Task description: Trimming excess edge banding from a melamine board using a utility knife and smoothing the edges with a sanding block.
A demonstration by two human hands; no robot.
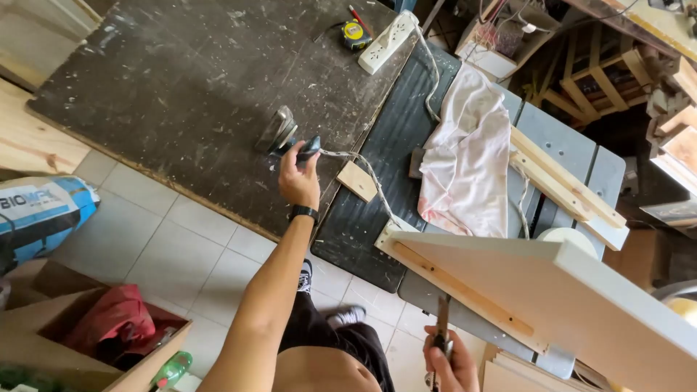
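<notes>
Left of centre in the frame, the left hand (298, 179) is closed around the dark handle of a clothes iron (279, 134), which rests on the scuffed dark worktop (167, 80); its grey cord (363, 170) trails right past a small wooden block (357, 181). At the bottom edge, right of centre, the right hand (450, 363) grips a slim metal tool (442, 319) (its kind is unclear) just under a white board (581, 297) with a wooden strip along it. A pinkish-white cloth (468, 160) lies crumpled at centre right. At the lower left, an open cardboard box (43, 330) holds a red cloth (109, 316), and a green bottle (173, 369) lies just beside it. At the top centre sit a yellow tape measure (355, 33) and a white power strip (387, 41).
</notes>
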